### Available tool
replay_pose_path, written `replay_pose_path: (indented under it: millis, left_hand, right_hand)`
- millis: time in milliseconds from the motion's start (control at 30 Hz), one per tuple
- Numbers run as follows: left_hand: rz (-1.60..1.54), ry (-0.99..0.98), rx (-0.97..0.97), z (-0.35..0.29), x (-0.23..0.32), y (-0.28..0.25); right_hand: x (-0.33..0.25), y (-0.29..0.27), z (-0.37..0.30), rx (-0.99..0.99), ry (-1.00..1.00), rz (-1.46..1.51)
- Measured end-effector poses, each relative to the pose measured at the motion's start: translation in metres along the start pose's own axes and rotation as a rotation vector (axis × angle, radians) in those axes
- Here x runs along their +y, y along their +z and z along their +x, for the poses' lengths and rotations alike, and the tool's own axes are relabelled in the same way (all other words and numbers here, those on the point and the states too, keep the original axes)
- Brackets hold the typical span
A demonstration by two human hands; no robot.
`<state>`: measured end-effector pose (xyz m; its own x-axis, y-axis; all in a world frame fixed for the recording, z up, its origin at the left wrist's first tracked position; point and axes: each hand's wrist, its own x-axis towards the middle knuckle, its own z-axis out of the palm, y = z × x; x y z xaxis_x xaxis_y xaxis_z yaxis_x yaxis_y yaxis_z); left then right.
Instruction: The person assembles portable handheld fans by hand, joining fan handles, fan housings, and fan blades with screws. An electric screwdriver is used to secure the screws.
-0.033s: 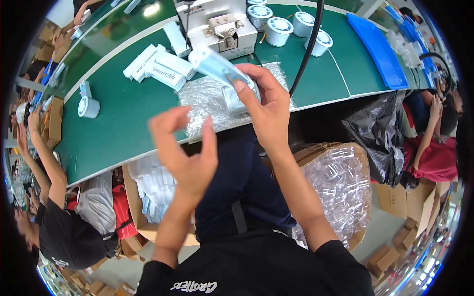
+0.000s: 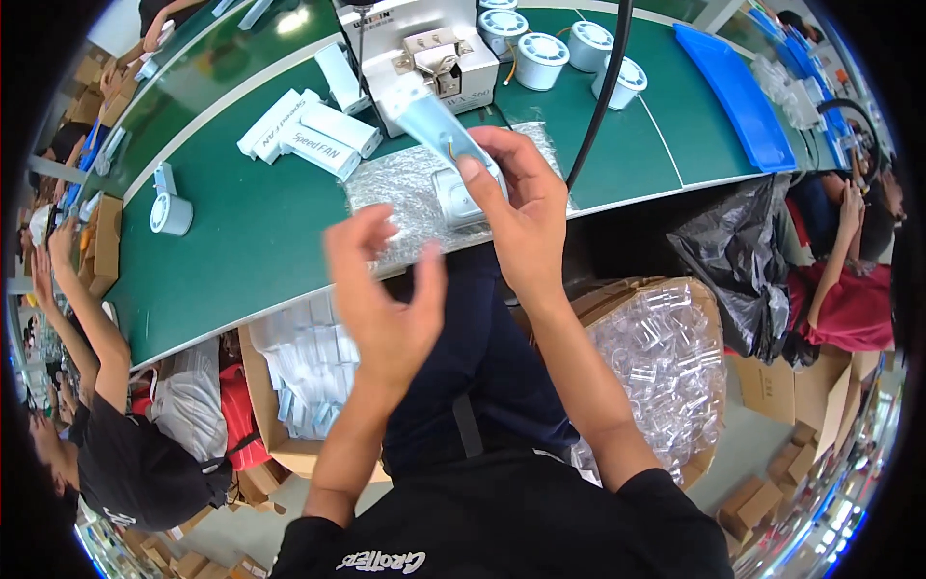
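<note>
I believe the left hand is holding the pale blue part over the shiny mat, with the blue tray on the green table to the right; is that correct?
Not quite: the head view shows the right hand holding the pale blue part over the shiny mat; the left hand appears empty. The blue tray is on the green table to the right.

Dark lettering runs along two pale blue blocks [image 2: 328, 147] on the left of the green table [image 2: 251, 222]; dark print marks the far white box [image 2: 386, 58]; pale lettering crosses the near black shirt [image 2: 521, 511]; the right cardboard carton's [image 2: 762, 391] marking is illegible
</note>
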<state>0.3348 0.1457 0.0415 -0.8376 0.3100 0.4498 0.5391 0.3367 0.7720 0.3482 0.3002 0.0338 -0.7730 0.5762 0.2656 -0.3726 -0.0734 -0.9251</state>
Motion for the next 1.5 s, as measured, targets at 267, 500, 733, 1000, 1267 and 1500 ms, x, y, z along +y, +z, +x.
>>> replay_pose_path:
  millis: [267, 500, 733, 1000, 1267, 1500]
  left_hand:
    - [0.025, 0.203, -0.211, 0.025, 0.000, 0.051]
    - [-0.136, 0.180, -0.508, 0.053, 0.005, 0.027]
    - [-0.246, 0.179, -0.432, 0.045, -0.010, 0.035]
    - [-0.226, 0.213, -0.418, 0.050, 0.003, 0.040]
    - [-0.239, 0.241, -0.403, 0.045, -0.004, 0.045]
    - [-0.326, 0.194, -0.415, 0.046, -0.007, 0.046]
  right_hand:
    - [0.001, -0.012, -0.004, 0.051, -0.017, 0.098]
    - [-0.034, -0.023, -0.001, 0.080, 0.018, -0.162]
    - [-0.037, -0.041, 0.015, -0.150, -0.176, -0.534]
    - [-0.050, -0.048, 0.013, -0.221, -0.161, -0.623]
    - [-0.062, -0.051, 0.010, -0.269, -0.092, -0.674]
    - [-0.058, -0.052, 0.003, -0.222, -0.131, -0.678]
